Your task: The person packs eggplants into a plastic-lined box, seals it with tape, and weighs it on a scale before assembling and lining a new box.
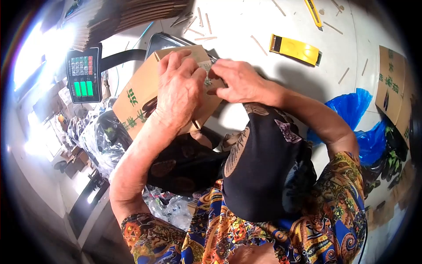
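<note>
A cardboard box (140, 86) with green printed characters is tilted in front of my knees, its far end against a dark scale platform (162, 40). My left hand (181, 86) lies across the upper face of the box, its fingers slightly bent and holding nothing that shows. At the right side of that face is my right hand (237, 81), fingers bent, thumb apart, the tips at the cardboard near a printed patch (205, 72). The undersides of my fingers are hidden.
A scale display (83, 75) with green readouts stands left, near stacked flat cardboard (127, 20). On the floor are a yellow tape dispenser (294, 49), a yellow utility knife (313, 13) and thin scraps. Blue plastic bags (349, 110) and another printed carton (391, 83) are right.
</note>
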`<state>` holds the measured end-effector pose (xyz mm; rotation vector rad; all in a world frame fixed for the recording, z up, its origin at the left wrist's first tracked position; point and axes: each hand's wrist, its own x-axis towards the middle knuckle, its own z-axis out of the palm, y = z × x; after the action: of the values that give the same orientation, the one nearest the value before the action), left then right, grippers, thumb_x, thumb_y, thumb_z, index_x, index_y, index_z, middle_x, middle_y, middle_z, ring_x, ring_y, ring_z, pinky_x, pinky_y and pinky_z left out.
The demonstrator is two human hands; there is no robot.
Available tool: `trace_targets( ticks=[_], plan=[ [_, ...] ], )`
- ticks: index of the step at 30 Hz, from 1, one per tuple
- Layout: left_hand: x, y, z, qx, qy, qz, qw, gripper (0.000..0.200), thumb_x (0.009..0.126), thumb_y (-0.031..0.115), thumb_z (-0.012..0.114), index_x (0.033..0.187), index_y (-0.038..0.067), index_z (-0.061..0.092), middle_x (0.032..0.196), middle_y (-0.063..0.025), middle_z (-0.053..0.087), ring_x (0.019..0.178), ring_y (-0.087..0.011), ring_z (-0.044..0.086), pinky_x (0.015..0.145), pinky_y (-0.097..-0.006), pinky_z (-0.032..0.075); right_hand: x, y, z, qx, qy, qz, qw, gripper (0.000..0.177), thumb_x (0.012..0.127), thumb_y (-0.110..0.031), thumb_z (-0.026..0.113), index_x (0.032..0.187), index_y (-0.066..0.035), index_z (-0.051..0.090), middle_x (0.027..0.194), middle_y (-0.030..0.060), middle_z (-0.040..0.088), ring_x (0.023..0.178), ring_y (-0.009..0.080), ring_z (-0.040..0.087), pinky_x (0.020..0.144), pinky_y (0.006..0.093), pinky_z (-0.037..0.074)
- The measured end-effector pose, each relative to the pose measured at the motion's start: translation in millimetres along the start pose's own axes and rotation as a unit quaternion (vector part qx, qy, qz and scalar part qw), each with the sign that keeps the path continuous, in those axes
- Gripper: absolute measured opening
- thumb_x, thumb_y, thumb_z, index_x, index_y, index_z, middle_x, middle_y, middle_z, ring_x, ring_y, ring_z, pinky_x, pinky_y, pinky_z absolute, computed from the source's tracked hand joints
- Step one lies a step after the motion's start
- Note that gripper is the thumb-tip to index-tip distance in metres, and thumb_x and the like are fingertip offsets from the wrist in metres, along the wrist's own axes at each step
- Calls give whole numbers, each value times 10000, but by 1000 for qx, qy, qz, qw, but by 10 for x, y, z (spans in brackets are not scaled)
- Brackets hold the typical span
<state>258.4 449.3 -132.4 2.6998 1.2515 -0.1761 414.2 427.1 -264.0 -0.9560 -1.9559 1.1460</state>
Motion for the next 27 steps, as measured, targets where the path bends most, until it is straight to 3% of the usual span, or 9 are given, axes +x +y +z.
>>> trace_targets(
  ticks=[1, 4, 12, 16, 21, 24, 26, 27],
  plan=[
    [15, -1, 7, -5, 10, 0, 1000, 133, 645, 64, 671, 775, 42, 648, 876, -86, 595, 1102, -308, 545, 974, -453, 392, -20, 30, 82, -23, 0, -13, 1000, 246, 731, -172, 698, 918, -27, 629, 818, 101, 604, 681, 303, 629, 601, 399, 533],
    [-17, -11, 36, -13, 30, -6, 999, 137, 631, 61, 669, 764, 45, 640, 860, -85, 594, 1093, -305, 551, 963, -451, 399, -38, 80, 182, -38, -27, -7, 999, 205, 724, -145, 675, 893, -36, 633, 815, 111, 605, 702, 325, 634, 603, 409, 535],
    [-5, -4, 71, -8, 32, -19, 999, 152, 626, 61, 663, 774, 48, 627, 880, -92, 598, 1105, -316, 549, 964, -456, 399, -15, 107, 221, -112, -36, -47, 992, 171, 674, -118, 664, 825, -45, 630, 792, 114, 588, 699, 292, 644, 592, 402, 535],
    [9, 6, 35, 30, -13, -14, 999, 237, 651, 96, 686, 879, 45, 644, 923, -96, 604, 1136, -328, 533, 973, -460, 391, 146, 149, 110, -146, -17, -83, 986, 176, 662, -94, 680, 819, -35, 625, 793, 117, 576, 713, 296, 651, 581, 416, 533],
    [42, 44, -65, 34, -96, -37, 994, 329, 687, 105, 713, 1010, 54, 681, 1014, -96, 605, 1185, -302, 509, 1004, -454, 379, 102, 172, 81, -184, -1, -143, 972, 136, 711, -73, 655, 818, -15, 596, 861, 115, 547, 770, 253, 616, 553, 356, 522],
    [127, 113, 65, 136, -216, -79, 964, 240, 742, 179, 699, 953, 64, 704, 999, -80, 607, 1097, -271, 530, 943, -419, 396, 34, 136, 77, -198, 9, -135, 971, 126, 749, -60, 644, 846, -18, 577, 856, 103, 539, 779, 227, 606, 545, 343, 522],
    [163, 160, 135, 185, -223, -43, 956, 162, 768, 203, 671, 885, 102, 722, 990, -67, 610, 1036, -247, 530, 901, -383, 393, 31, 144, 0, -187, 9, -88, 978, 117, 774, -45, 634, 864, -21, 563, 854, 91, 535, 771, 214, 601, 547, 343, 527],
    [188, 183, 149, 195, -236, -30, 952, 150, 768, 196, 670, 878, 109, 724, 991, -67, 612, 1040, -246, 529, 902, -381, 393, 67, 185, -110, -240, 62, -70, 966, 124, 782, -31, 634, 866, -28, 543, 832, 83, 537, 749, 202, 602, 555, 334, 537]
  ],
)
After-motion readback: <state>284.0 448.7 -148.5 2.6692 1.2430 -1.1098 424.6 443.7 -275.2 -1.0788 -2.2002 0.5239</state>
